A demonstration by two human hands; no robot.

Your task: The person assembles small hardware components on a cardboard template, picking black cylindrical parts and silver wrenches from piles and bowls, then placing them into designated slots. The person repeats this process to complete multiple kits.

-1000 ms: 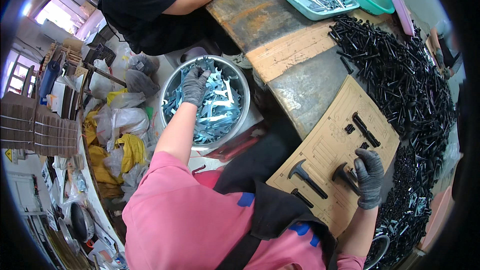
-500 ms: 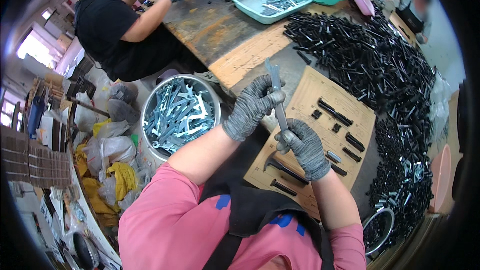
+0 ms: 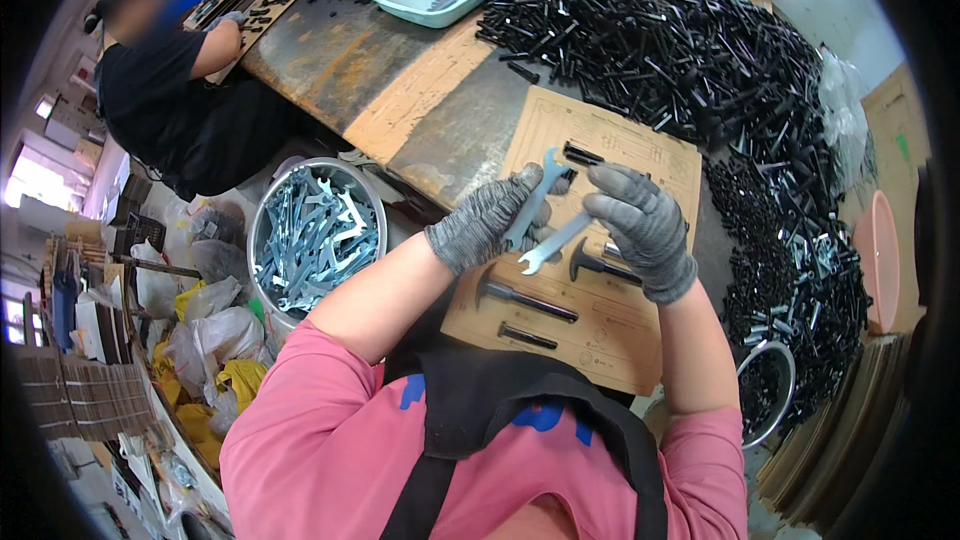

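In grey knit gloves, my two hands each hold a flat silver open-end wrench above a brown cardboard sheet (image 3: pixel 615 355). My left hand (image 3: pixel 485 220) grips one wrench (image 3: pixel 535 198), tilted with its forked jaw up. Pinched in my right hand (image 3: pixel 645 230) is a second wrench (image 3: pixel 556 244), whose jaw points down toward my left hand. The wrenches are apart. On the cardboard lie a black-handled piece with a curved head (image 3: pixel 528 298), a similar one (image 3: pixel 606 266) partly under my right hand, and short black rods (image 3: pixel 527 337). Both hands hide other pieces.
A round metal basin (image 3: pixel 378 230) full of wrenches stands left of the table. Black metal parts (image 3: pixel 640 45) are heaped along the far and right side. A pale blue tray (image 3: pixel 445 15) holds silver pieces. A person in black (image 3: pixel 160 90) works at the far left.
Earlier both hands held what looked like one upright wrench. Two separate wrenches now show, one per hand, and my right hand has risen. The whole view has shifted.
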